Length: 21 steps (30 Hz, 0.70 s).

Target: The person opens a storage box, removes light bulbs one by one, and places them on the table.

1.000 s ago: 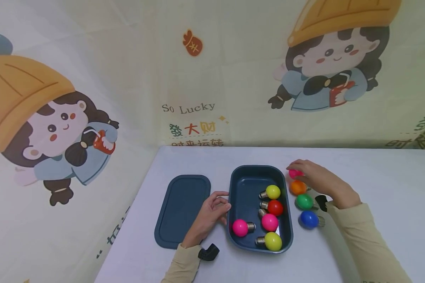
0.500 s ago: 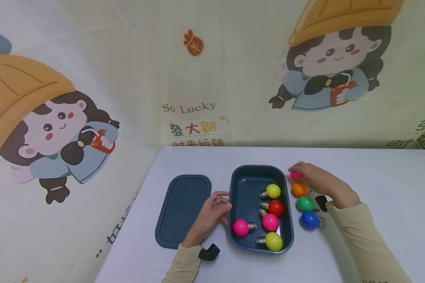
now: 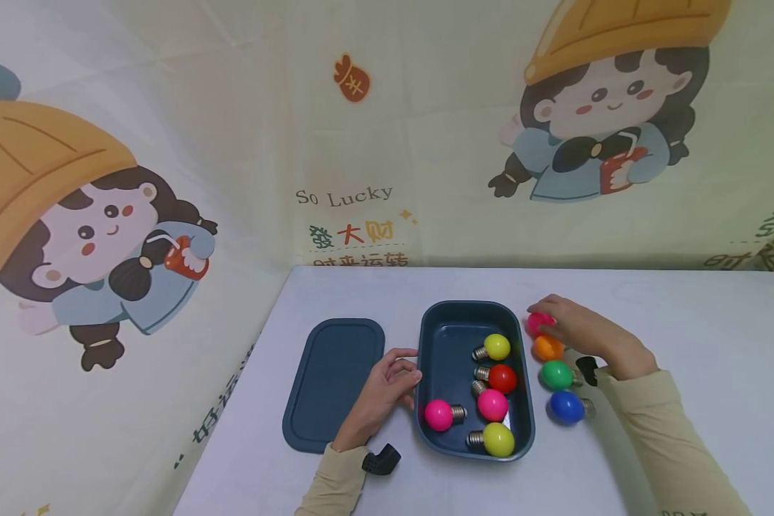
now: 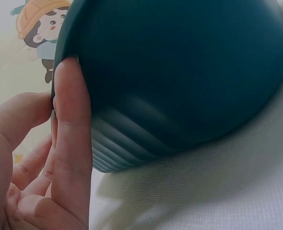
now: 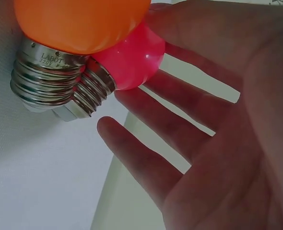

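Note:
My right hand (image 3: 570, 326) holds a pink light bulb (image 3: 540, 323) between thumb and fingers, on the table just right of the box. In the right wrist view this pink bulb (image 5: 136, 60) lies partly behind an orange light bulb (image 5: 79, 21), their metal screw bases side by side. My left hand (image 3: 387, 383) rests at the left rim of a dark blue box (image 3: 461, 307). The left wrist view shows the thumb (image 4: 72, 96) laid along the box's outer wall (image 4: 170, 72) and another finger at its edge.
Inside the box lie a red bulb (image 3: 503, 378), yellow bulbs (image 3: 499, 439) and pink bulbs (image 3: 492, 405). A green bulb (image 3: 557, 374) and a blue bulb (image 3: 566, 407) continue the row to the right of it. The flat dark lid (image 3: 335, 387) lies at left.
My right hand and the pink bulb have shifted slightly toward the near side and right. The orange, green and blue bulbs have shifted slightly the same way. My left hand stays still.

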Available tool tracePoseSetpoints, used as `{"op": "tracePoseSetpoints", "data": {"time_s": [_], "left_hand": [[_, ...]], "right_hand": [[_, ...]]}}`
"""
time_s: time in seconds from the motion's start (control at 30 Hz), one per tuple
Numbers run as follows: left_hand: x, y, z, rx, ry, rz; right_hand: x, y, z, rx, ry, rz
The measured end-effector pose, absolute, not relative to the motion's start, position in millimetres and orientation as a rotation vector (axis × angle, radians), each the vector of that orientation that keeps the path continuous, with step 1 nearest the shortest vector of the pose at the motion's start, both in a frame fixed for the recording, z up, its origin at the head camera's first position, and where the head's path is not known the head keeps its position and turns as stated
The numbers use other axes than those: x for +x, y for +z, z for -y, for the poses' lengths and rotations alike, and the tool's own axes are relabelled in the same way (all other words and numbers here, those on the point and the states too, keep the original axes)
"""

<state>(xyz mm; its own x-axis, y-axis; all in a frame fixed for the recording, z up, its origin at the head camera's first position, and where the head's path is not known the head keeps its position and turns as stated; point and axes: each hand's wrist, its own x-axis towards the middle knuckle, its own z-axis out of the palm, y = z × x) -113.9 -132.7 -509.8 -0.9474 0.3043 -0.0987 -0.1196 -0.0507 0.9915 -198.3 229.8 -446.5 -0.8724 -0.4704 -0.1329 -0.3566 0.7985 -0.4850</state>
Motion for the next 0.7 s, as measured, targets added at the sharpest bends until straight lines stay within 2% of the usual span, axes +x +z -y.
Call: {"op": "tracePoseSetpoints", "data": {"time_s": [0.7], "left_hand": [[-114, -512, 133, 0.212, 2.051, -1.988]], "right_hand": [[-171, -425, -207, -0.766, -0.642, -2.872]]}}
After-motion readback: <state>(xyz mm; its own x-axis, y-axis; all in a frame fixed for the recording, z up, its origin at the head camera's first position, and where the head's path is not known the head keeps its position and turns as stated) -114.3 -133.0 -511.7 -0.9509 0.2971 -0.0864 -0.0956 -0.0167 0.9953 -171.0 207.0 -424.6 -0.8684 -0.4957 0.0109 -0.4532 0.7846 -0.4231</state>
